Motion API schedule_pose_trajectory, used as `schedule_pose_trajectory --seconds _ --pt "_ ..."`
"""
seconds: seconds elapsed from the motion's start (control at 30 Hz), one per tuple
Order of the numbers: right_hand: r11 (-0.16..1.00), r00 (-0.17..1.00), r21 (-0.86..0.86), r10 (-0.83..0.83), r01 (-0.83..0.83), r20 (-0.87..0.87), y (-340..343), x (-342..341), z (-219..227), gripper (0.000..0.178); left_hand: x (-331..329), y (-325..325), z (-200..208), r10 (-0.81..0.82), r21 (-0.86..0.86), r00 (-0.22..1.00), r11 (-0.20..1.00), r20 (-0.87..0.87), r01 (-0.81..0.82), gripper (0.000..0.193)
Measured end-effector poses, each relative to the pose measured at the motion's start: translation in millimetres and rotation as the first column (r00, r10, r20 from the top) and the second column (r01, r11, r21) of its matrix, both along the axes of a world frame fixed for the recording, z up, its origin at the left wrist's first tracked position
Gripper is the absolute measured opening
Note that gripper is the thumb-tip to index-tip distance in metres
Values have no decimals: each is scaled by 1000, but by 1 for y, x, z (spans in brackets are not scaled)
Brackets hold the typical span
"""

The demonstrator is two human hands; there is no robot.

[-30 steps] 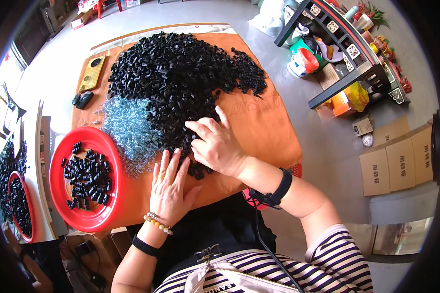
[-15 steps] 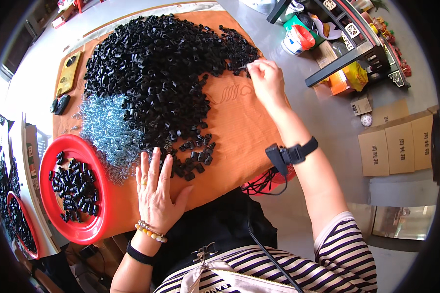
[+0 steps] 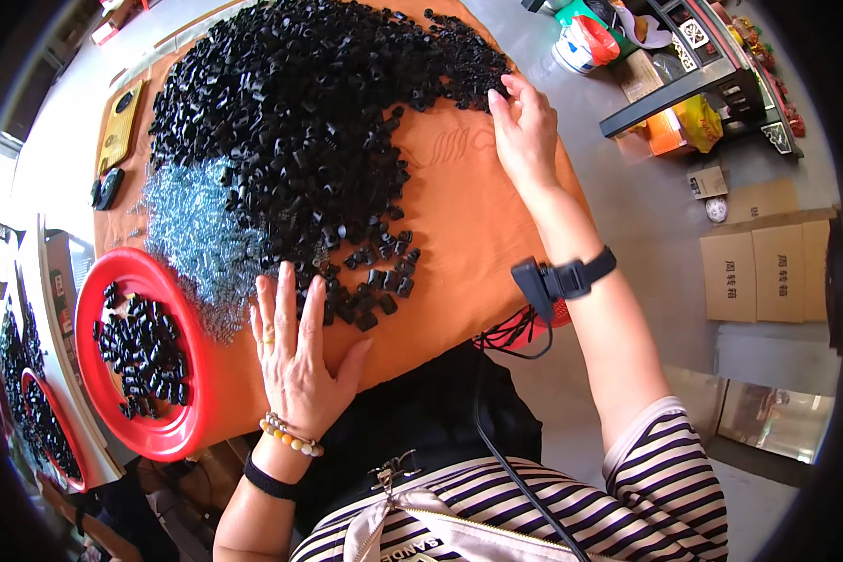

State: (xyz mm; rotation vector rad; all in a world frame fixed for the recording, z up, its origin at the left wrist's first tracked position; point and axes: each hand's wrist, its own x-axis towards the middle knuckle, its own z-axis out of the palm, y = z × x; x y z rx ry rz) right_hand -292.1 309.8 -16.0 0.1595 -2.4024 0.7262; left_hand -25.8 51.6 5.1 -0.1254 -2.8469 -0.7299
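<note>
My left hand lies flat at the table's near edge with fingers spread. Its fingertips are beside the small silvery-blue, spring-like pieces and loose black plastic pieces. At the pile's far right end my right hand is held with thumb and fingers apart. It is close to a patch of smaller black pieces, and I see nothing held in it. A big heap of black plastic pieces covers the middle of the table. To the left, a red round tray holds several black pieces.
An orange cloth covers the table. At its left edge lie a yellow board and a small black object. A black-framed shelf and cardboard boxes stand on the right. A black cable hangs before me.
My right hand has gone from closed to thumb and fingers apart, staying near the smaller black pieces. The left hand rests much as before. The whole view has shifted slightly.
</note>
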Motion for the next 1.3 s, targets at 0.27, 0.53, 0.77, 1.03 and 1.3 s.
schedule_pose_trajectory --seconds 0.27,0.53,0.77,1.03,1.3 --pt "766 738 -16 624 -643 257 -49 154 14 98 -5 5 1 180 18 984 983 4 -180 102" --pt "740 713 123 569 -661 409 -85 167 5 98 -7 6 -6 173 -111 983 980 60 -166 79" --pt "781 804 224 515 -583 296 -98 154 -3 85 -7 6 -13 184 -127 983 975 16 -180 78" --pt "863 874 148 484 -483 26 -95 149 1 32 -4 -2 -11 222 163 959 967 -178 -193 83" --pt "841 866 239 500 -486 3 -111 135 6 14 0 -7 -12 195 186 951 971 -238 -153 68"
